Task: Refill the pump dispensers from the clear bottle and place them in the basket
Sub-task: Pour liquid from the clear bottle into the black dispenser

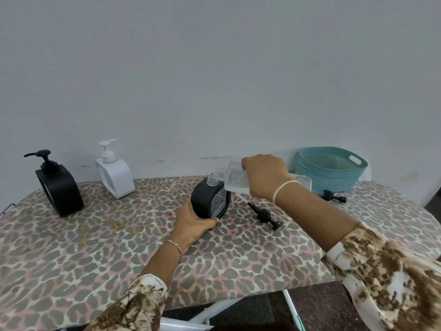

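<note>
Right grip [265, 176] wrapped round the tilted clear bottle [234, 179], left grip [193, 224] clasping the open dispenser [205, 199] (narrow neck): slight misalignment risks spillage onto ironing board [95, 235].

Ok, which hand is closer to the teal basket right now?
Right. The right hand, tipping the clear bottle, is just left of the basket; the left hand holds the black dispenser further left and nearer the person.
</note>
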{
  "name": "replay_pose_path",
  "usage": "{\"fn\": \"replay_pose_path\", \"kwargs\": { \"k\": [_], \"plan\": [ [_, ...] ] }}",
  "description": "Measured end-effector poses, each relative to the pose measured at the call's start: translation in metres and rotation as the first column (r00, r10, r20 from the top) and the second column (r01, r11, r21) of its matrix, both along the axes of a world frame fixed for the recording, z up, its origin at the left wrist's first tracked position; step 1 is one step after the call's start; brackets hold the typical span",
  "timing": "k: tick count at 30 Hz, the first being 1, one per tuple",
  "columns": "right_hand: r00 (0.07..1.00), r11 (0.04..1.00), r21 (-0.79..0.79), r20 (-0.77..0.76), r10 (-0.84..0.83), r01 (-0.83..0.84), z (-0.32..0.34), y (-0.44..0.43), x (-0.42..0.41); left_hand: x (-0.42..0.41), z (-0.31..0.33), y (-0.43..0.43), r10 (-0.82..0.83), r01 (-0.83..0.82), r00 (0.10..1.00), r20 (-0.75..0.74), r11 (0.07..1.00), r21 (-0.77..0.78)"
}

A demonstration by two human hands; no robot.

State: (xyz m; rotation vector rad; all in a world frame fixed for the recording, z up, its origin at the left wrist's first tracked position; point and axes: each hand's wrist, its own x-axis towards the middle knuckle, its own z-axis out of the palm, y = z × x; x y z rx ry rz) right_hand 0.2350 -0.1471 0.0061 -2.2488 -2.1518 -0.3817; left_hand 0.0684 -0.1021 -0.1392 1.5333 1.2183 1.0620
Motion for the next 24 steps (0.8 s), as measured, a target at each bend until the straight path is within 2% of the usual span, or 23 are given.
{"fn": "replay_pose_path", "kwargs": {
  "k": [24],
  "plan": [
    [0.999,1.000,-0.006,0.035,-0.015,0.015,0.0005,-0.0004,-0.0020,0.0010,0.0021,-0.0025,0.022,-0.022,1.000,-0.014,1.000,0.000]
  ]
}}
